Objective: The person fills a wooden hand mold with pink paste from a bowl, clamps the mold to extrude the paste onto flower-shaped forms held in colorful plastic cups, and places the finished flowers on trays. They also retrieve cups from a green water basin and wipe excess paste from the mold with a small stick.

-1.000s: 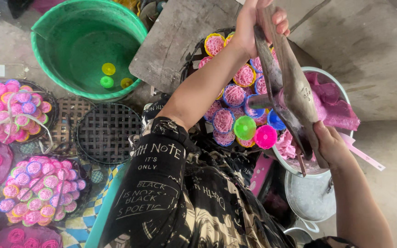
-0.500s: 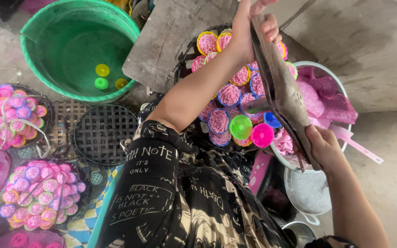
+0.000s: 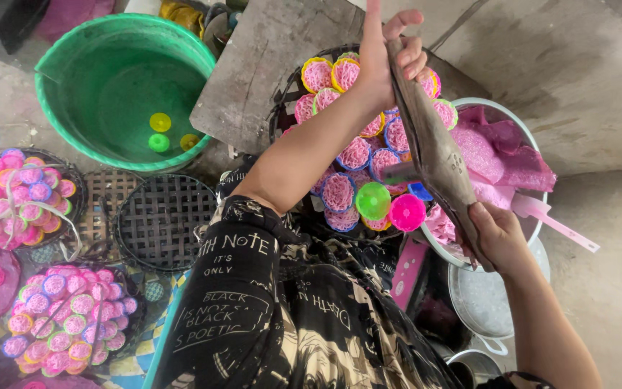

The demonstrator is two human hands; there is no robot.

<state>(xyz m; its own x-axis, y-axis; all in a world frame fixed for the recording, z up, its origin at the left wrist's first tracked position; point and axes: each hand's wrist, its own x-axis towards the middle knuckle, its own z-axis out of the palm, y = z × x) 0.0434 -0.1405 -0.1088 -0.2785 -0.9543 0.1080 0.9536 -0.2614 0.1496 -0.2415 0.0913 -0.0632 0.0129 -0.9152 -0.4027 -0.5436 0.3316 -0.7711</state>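
My left hand (image 3: 390,57) grips the top end of a long grey cloth piping bag (image 3: 433,151), stretched over a dark basket (image 3: 282,115) of small coloured cups holding pink noodle-like rounds (image 3: 337,191). My right hand (image 3: 497,234) clasps the bag's lower end above a metal bowl (image 3: 512,108) of pink dough (image 3: 498,148). An empty green cup (image 3: 373,199) and a pink cup (image 3: 407,212) lie at the basket's near edge. My black printed sleeve fills the lower middle.
A green tub (image 3: 120,90) with water and floating small cups stands at the upper left. An empty black woven tray (image 3: 163,220) lies beside two baskets of filled cups (image 3: 16,194) (image 3: 70,320). A grey board (image 3: 268,65) leans behind. A pink spatula (image 3: 552,220) rests on the bowl's rim.
Both hands have kept their hold on the bag; it has shifted slightly and now runs straighter from my raised left hand down to my right hand.
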